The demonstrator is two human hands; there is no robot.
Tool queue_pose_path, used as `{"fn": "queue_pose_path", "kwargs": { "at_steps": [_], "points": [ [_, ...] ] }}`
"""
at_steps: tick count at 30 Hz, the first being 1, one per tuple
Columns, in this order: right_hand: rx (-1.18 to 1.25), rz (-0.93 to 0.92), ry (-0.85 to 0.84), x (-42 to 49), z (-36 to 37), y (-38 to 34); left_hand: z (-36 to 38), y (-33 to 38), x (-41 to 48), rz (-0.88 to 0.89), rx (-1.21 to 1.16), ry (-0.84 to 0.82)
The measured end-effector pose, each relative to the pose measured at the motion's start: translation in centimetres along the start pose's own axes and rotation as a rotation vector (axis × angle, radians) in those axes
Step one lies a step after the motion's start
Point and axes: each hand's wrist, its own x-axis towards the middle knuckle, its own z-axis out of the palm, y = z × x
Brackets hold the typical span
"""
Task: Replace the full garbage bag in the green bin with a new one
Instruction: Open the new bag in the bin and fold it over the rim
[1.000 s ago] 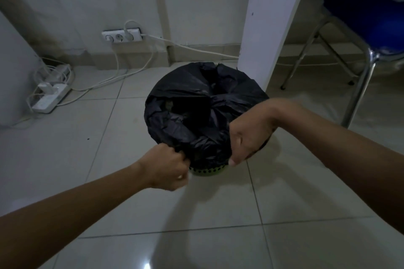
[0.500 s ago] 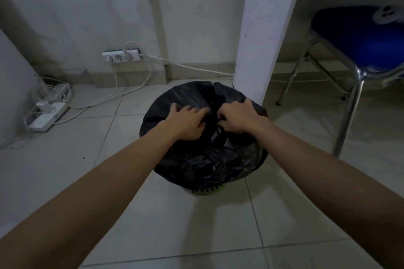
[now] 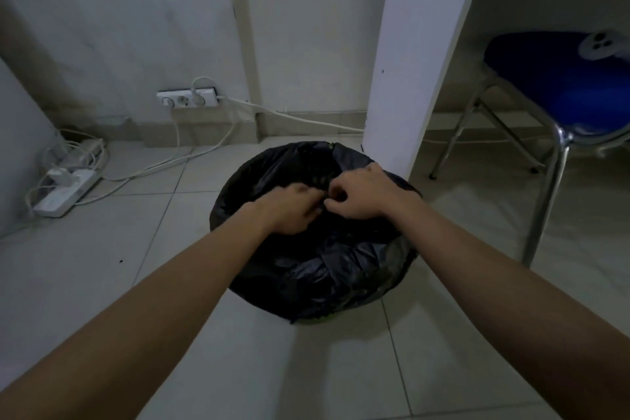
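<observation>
hands: two bare ones, the left hand (image 3: 289, 210) and the right hand (image 3: 361, 193), are meeting over the middle of the bag's top, nearly touching each other.
fingers: both sets are curling in and pinching gathered black plastic; the left ones are blurring.
bag: one crinkled black plastic garbage bag (image 3: 327, 269) is sitting on the pale tiled floor (image 3: 102, 283), bulging round, its mouth facing up and its long axis standing upright.
bin: the green bin is lying almost wholly hidden under the bag; only a faint green sliver (image 3: 320, 317) is showing at the bottom edge.
surroundings: one white table leg (image 3: 409, 61) is standing just behind the bag, one blue-seated metal chair (image 3: 559, 85) to its right, and one white power strip (image 3: 64, 193) with cables is lying far left.
</observation>
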Motion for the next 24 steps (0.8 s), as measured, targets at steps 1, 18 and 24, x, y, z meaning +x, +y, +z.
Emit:
{"fn": "queue_pose_path", "kwargs": {
  "at_steps": [1, 18, 24],
  "points": [
    [-0.029, -0.044, -0.105, 0.2, 0.5, -0.5, 0.5, 0.6, 0.4, -0.003, 0.002, -0.169],
    [-0.125, -0.090, -0.340, 0.5, 5.4, 0.1, 2.6, -1.1, -0.5, -0.248, 0.541, -0.085],
    [-0.108, -0.088, -0.278, 0.4, 5.3, -1.6, 1.1, -1.6, -1.0, -0.232, 0.343, 0.252]
  ]
}}
